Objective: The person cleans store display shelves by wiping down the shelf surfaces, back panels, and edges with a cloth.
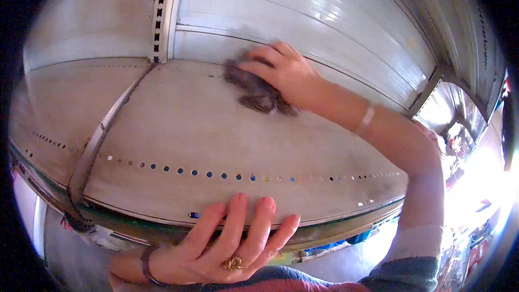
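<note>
A dark, crumpled cloth (pixel 254 87) lies on the metal shelf (pixel 178 113) close to its back panel. My right hand (pixel 284 73) is closed over this cloth and presses it against the shelf; the cloth and fingers are somewhat blurred. At the shelf's front edge rests my left hand (pixel 238 240), its fingers spread and the tips on the top surface. A ring and a dark bracelet show on the left hand and wrist. Nothing is held in the left hand.
A slotted upright post (pixel 162 16) stands at the back left. A gap with a raised strip (pixel 102 124) divides this shelf from the one on the left. A row of round holes runs along the front. Packaged goods (pixel 459 138) show at the right.
</note>
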Motion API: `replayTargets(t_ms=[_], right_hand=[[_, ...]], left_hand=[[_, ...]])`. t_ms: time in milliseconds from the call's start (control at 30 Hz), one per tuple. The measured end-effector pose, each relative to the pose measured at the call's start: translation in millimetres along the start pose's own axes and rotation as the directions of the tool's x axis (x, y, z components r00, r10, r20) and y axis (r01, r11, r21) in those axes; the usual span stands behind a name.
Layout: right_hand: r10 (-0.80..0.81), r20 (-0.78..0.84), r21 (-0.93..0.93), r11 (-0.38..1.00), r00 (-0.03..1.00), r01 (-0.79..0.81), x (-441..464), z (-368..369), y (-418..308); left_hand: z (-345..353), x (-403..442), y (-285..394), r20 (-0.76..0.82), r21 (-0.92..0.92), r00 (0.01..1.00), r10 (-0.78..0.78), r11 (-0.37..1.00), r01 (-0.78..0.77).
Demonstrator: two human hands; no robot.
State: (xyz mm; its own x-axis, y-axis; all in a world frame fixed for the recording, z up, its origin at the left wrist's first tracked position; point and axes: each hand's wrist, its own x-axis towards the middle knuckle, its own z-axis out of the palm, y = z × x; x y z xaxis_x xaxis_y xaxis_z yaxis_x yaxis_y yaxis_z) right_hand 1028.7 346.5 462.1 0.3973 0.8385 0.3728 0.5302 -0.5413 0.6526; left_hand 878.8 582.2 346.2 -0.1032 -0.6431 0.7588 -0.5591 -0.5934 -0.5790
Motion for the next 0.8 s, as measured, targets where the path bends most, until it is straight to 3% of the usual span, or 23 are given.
replayTargets(t_ms=[100, 200, 267, 333, 433, 533, 600, 667, 767, 800], right_hand=[[0.033, 0.128, -0.159, 0.987, 0.991, -0.013, 37, 20, 29], [0.006, 0.089, -0.091, 0.996, 0.996, 0.002, -6, 10, 55], [0.231, 0.205, -0.112, 0.971, 0.951, -0.212, -50, -8, 56], [0.435, 0.533, 0.046, 0.842, 0.726, -0.538, -80, -29, 79], [0.27, 0.552, 0.481, 0.669, 0.789, -0.566, -94, -30, 32], [0.173, 0.4, 0.537, 0.752, 0.9, -0.383, -54, -7, 2], [-0.034, 0.173, 0.68, 0.727, 0.984, -0.094, -5, 21, -6], [-0.166, 0.03, 0.722, 0.686, 0.986, 0.094, 38, -2, -48], [-0.232, 0.014, 0.857, 0.504, 0.973, 0.108, 28, -59, -84], [-0.154, 0.083, 0.813, 0.581, 0.985, 0.023, 17, -60, -77]], left_hand=[[-2, 0, 3, 0.022, -0.019, 1.0, -0.012, 1.0, 0.013], [-4, 0, 0, 0.027, -0.008, 1.0, -0.008, 1.0, 0.008], [-4, 0, -2, 0.026, -0.017, 1.0, 0.001, 1.0, 0.0], [-5, 0, -1, 0.012, -0.015, 1.0, -0.021, 1.0, 0.021], [-1, -2, 4, -0.005, -0.018, 0.998, -0.063, 0.998, 0.063], [-4, -1, 2, 0.006, -0.048, 0.998, -0.055, 0.997, 0.055], [-4, -2, 3, 0.005, -0.042, 0.998, -0.063, 0.997, 0.063], [-2, -1, 5, 0.002, -0.041, 0.997, -0.077, 0.996, 0.077], [-3, -4, 7, 0.005, -0.067, 0.996, -0.086, 0.994, 0.086], [-3, -3, 7, -0.003, -0.069, 0.996, -0.091, 0.993, 0.091]])
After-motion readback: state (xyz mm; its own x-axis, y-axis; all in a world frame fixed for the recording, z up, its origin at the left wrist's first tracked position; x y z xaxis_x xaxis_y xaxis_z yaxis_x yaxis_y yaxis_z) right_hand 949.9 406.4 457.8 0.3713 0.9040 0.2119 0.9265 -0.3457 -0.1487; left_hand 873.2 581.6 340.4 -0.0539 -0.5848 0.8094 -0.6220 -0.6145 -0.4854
